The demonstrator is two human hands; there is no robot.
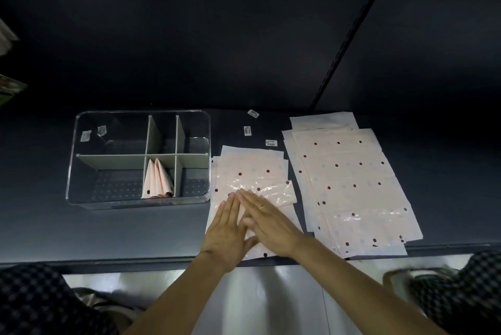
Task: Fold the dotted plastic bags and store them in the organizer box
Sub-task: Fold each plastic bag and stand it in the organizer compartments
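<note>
Both grips flat, fingers straight, holding nothing: left hand and right hand pressing pale pink dotted plastic bag onto dark counter. Bag directly under palms, just right of clear divided organizer box; folded pink triangles upright in front middle compartment.

Dark matte shelf with a lighter front edge, backed by a dark wall. Slotted metal rail running diagonally up that wall on the right. Three small barcode stickers stuck on the shelf near the back (print too tiny to read). Pale shiny floor below. Checkered fabric at both bottom corners. Blurry colourful stuff at far left, can't tell what.
</note>
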